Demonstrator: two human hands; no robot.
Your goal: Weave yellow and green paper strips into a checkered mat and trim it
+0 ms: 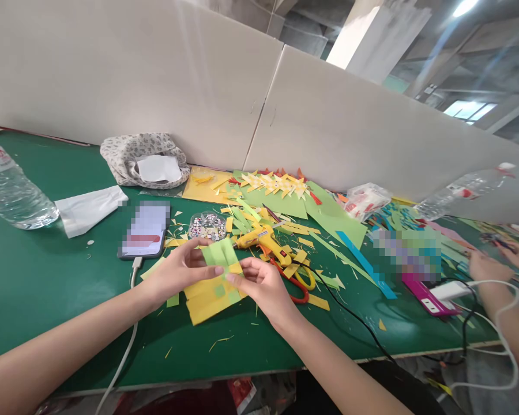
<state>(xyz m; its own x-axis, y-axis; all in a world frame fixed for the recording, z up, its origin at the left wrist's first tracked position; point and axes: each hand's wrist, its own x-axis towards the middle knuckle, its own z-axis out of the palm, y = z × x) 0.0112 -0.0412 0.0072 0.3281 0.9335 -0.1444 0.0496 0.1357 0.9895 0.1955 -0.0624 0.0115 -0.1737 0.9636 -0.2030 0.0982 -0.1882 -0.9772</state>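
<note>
Between my two hands is a piece of woven paper strips, yellow with light green, held just above the table. My left hand pinches its upper left part, thumb on the green strips. On the right edge, my right hand grips it with thumb in front and fingers behind. Just beyond lies a yellow hot glue gun among paper scraps. Scissors with red and yellow handles lie partly under scraps, right of my right hand. A clear case of small googly eyes sits behind my left hand.
Left on the green table are a phone on a white cable, a tissue, a water bottle and a cloth bag. Finished woven paper fish lie at the back. A co-worker's hands and a power strip are at right.
</note>
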